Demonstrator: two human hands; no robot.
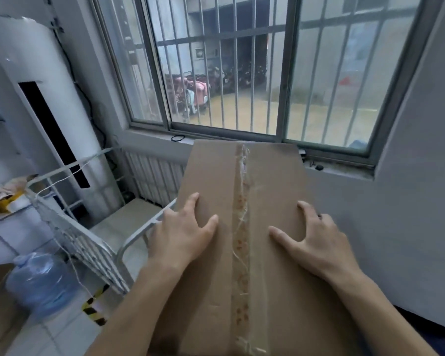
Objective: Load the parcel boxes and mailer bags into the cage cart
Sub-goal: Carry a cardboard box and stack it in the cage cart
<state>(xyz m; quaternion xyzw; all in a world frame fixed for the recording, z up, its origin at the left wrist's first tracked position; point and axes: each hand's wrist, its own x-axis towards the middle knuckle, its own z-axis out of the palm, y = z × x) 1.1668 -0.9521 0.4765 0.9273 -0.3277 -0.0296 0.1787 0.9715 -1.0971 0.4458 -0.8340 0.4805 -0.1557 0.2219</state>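
A large brown parcel box (pixel 216 176) with a strip of clear tape down its middle fills the centre of the head view. My left hand (pixel 183 235) lies near its left edge, thumb on top and some fingers hidden over the side. My right hand (pixel 316 240) lies spread on its top to the right of the tape. The white wire cage cart (pixel 88 242) stands to the left and below the box, its side panel tilted and its floor showing tile beneath. The box's front overlaps the cart's right rail.
A white column air conditioner (pixel 36 98) stands behind the cart. A blue water jug (pixel 41 281) sits on the floor at lower left, next to yellow-black floor tape (pixel 95 304). A barred window (pixel 242 68) and grey wall (pixel 409 201) lie ahead and to the right.
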